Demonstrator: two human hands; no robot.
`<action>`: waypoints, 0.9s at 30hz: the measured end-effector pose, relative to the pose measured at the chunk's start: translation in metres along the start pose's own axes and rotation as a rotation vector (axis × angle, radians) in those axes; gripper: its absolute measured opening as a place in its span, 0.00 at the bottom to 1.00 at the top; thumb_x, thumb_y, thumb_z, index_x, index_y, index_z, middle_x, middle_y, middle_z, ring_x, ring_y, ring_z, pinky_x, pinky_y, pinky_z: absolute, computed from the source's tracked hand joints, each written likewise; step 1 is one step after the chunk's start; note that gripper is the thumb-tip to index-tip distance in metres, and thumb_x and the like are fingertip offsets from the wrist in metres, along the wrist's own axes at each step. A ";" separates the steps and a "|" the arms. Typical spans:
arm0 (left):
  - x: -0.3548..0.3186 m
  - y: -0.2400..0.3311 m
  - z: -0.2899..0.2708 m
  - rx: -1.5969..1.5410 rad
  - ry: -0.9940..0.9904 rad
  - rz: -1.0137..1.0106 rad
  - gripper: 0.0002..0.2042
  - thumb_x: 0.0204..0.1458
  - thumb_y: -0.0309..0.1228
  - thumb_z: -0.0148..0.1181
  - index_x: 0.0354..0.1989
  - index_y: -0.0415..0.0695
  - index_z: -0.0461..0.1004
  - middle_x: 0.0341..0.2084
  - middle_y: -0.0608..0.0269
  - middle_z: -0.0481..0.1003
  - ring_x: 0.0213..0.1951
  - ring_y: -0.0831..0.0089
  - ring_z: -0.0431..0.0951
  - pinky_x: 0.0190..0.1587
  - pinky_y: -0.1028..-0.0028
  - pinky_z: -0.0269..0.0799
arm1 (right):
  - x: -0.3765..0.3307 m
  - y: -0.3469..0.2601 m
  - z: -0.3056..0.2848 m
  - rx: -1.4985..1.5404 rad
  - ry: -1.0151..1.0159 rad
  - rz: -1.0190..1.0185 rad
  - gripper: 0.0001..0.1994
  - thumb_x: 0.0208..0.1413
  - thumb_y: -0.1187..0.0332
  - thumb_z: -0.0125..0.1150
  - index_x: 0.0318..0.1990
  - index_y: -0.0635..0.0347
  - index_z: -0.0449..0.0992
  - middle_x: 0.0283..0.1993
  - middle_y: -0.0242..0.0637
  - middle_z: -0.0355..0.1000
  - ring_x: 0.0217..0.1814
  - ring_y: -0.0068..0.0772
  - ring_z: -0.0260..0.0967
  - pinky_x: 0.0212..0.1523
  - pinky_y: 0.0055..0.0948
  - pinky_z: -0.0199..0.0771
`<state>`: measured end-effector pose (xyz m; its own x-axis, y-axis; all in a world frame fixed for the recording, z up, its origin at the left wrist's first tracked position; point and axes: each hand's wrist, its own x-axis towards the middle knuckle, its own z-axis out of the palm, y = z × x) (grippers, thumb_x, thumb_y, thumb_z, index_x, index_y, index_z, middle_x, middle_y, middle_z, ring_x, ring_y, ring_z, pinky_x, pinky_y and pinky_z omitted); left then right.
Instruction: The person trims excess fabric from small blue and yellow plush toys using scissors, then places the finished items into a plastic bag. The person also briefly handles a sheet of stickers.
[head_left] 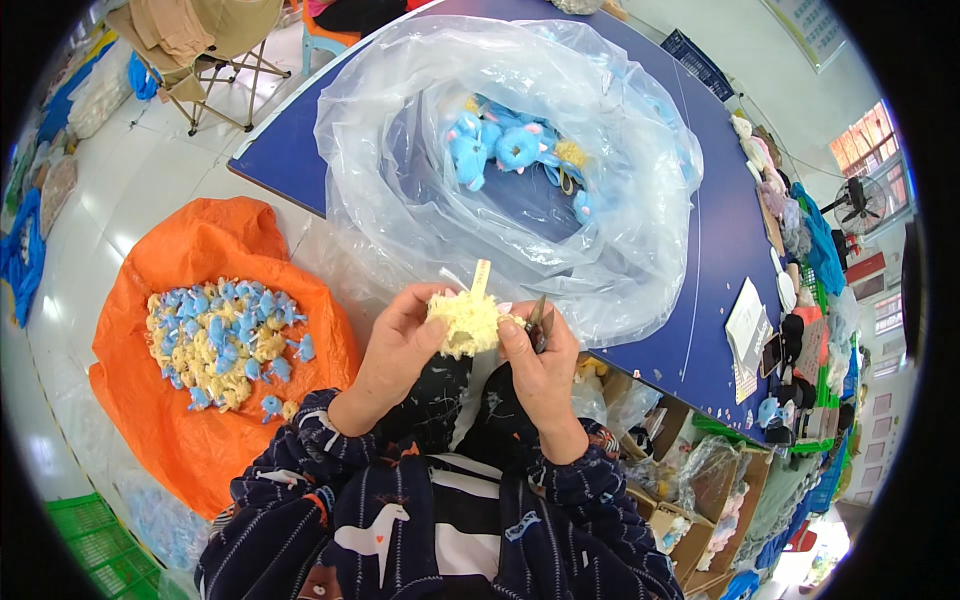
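Pinching 1 yellow plush piece (468, 324) are the left grip (397, 347) and right grip (545, 365), the latter holding 1 cutter (539, 322).

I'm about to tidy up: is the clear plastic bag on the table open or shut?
The clear plastic bag is open: its mouth is spread wide, showing blue plush toys inside.

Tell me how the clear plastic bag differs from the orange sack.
The clear, crumpled plastic bag is see-through; the opaque orange sack is not. The bag lies on the flat blue table; the sack sits off it, to the person's left. The bag shows a loose cluster of blue plush pieces; the sack holds a dense blue-and-yellow plush heap. Both are open at the top.
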<state>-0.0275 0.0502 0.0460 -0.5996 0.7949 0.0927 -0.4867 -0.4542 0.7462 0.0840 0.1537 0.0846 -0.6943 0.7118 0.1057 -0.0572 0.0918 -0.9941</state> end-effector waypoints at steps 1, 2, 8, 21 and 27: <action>-0.002 0.003 0.005 -0.040 -0.020 -0.040 0.14 0.53 0.27 0.51 0.47 0.37 0.62 0.40 0.62 0.69 0.41 0.76 0.70 0.44 0.77 0.68 | -0.001 0.000 0.002 0.020 0.004 -0.001 0.08 0.52 0.68 0.58 0.32 0.64 0.68 0.25 0.24 0.65 0.25 0.10 0.55 0.24 0.13 0.56; -0.004 0.003 0.008 -0.080 -0.042 -0.080 0.15 0.54 0.28 0.50 0.49 0.36 0.61 0.41 0.61 0.69 0.41 0.76 0.70 0.44 0.76 0.68 | -0.002 0.000 0.003 0.016 0.007 0.004 0.08 0.52 0.68 0.58 0.32 0.64 0.68 0.25 0.24 0.64 0.25 0.10 0.55 0.25 0.13 0.56; -0.007 -0.003 0.001 -0.042 -0.075 0.015 0.15 0.57 0.30 0.44 0.51 0.37 0.58 0.43 0.56 0.68 0.43 0.71 0.71 0.44 0.72 0.70 | -0.007 0.004 0.002 -0.115 -0.058 -0.002 0.09 0.51 0.68 0.59 0.31 0.63 0.67 0.23 0.25 0.63 0.24 0.10 0.55 0.24 0.13 0.56; -0.007 0.001 0.007 -0.118 0.021 -0.095 0.12 0.54 0.28 0.48 0.45 0.39 0.61 0.38 0.60 0.68 0.43 0.71 0.71 0.45 0.71 0.68 | -0.004 0.011 -0.004 0.106 -0.173 0.128 0.09 0.53 0.66 0.58 0.30 0.61 0.67 0.21 0.22 0.61 0.24 0.10 0.55 0.24 0.13 0.56; -0.003 0.004 -0.001 0.168 -0.078 0.048 0.12 0.51 0.24 0.53 0.44 0.38 0.65 0.37 0.64 0.70 0.40 0.80 0.69 0.43 0.79 0.67 | 0.005 0.003 -0.009 0.026 -0.206 0.168 0.10 0.52 0.67 0.58 0.36 0.64 0.70 0.28 0.23 0.65 0.29 0.10 0.58 0.29 0.13 0.59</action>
<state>-0.0279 0.0454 0.0477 -0.5652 0.8059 0.1764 -0.3421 -0.4236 0.8388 0.0868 0.1635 0.0821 -0.8271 0.5582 -0.0656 0.0549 -0.0359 -0.9978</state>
